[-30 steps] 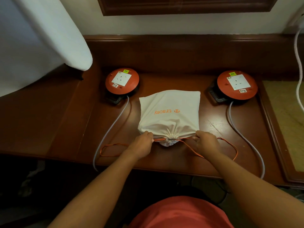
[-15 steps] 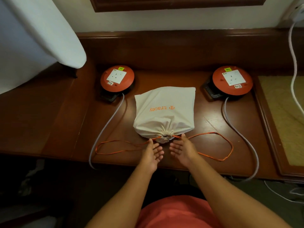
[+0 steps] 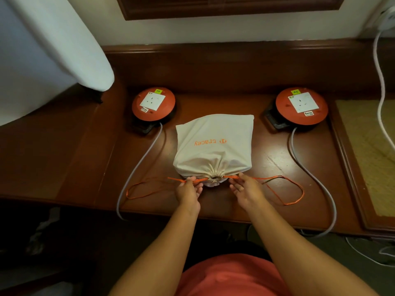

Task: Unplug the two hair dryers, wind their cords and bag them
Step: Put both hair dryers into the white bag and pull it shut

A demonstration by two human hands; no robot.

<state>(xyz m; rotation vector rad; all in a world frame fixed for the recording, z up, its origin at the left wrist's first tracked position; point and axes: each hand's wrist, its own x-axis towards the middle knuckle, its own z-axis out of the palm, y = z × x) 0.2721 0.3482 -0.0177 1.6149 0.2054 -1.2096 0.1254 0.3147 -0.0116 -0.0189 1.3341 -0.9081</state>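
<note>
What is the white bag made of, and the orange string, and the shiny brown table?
The bag looks like soft matte cotton cloth: it wrinkles and gathers into pleats at its mouth. The orange drawstring seems a thin woven cord, limp and looping. The table looks like dark wood with a glossy varnish, since light gleams on it; it may be veneer.

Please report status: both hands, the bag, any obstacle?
Left hand pinches drawstring; right hand open, touching it. Bag cinched shut on desk. Nothing in the way.
</note>
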